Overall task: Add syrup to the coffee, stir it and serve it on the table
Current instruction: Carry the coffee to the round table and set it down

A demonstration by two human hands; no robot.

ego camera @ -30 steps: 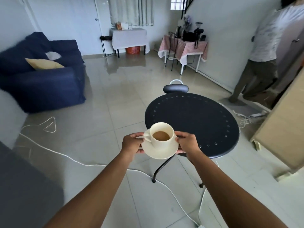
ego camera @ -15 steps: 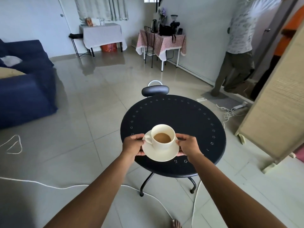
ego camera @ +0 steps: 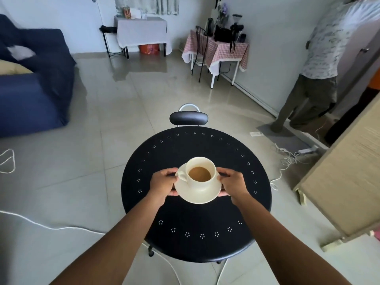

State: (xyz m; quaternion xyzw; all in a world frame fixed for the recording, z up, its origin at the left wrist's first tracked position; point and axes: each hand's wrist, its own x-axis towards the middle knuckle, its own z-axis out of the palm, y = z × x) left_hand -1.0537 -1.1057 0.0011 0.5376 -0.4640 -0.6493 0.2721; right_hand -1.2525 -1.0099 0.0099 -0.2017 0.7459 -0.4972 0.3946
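A cream cup (ego camera: pixel 200 174) holding light-brown coffee stands on a matching saucer (ego camera: pixel 197 195). My left hand (ego camera: pixel 162 183) grips the saucer's left rim and my right hand (ego camera: pixel 233 185) grips its right rim. The cup's handle points left toward my left hand. The saucer is held over the middle of a round black table (ego camera: pixel 195 223) with a ring of small white flower marks. I cannot tell whether the saucer touches the tabletop.
A black chair (ego camera: pixel 188 118) stands at the table's far side. White cables (ego camera: pixel 51 227) run across the tiled floor. A blue sofa (ego camera: pixel 35 85) is at left, a wooden panel (ego camera: pixel 347 182) at right. A person (ego camera: pixel 316 64) stands by the right wall. A checked-cloth table (ego camera: pixel 218 50) with appliances is farther back.
I have walked up to the round table. The cup and saucer, first at its near edge, are now over its middle, with both hands still on the saucer.
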